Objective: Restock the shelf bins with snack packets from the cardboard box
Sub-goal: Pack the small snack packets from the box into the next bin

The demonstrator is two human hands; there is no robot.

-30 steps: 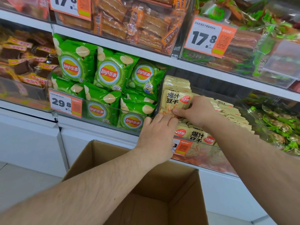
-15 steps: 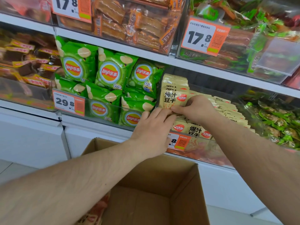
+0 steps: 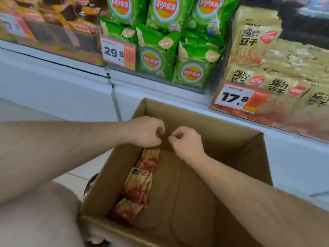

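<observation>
With your left hand (image 3: 145, 131) and right hand (image 3: 185, 139) both curled and holding nothing, reach down into the cardboard box (image 3: 195, 184) at lower centre and gather several packets (image 3: 138, 182) squarely together.

The cardboard box (image 3: 222, 132) stands open in front of the shelf, below the chip bags (image 3: 160, 56) and the tofu packets (image 3: 267, 75), which sit side by side (chips to the left). Inside the box, snack packets (image 3: 138, 186) lie along its left wall. Above the box's far half hang 2 hands, the left hand (image 3: 146, 131) just beside the right hand (image 3: 185, 139).
</observation>
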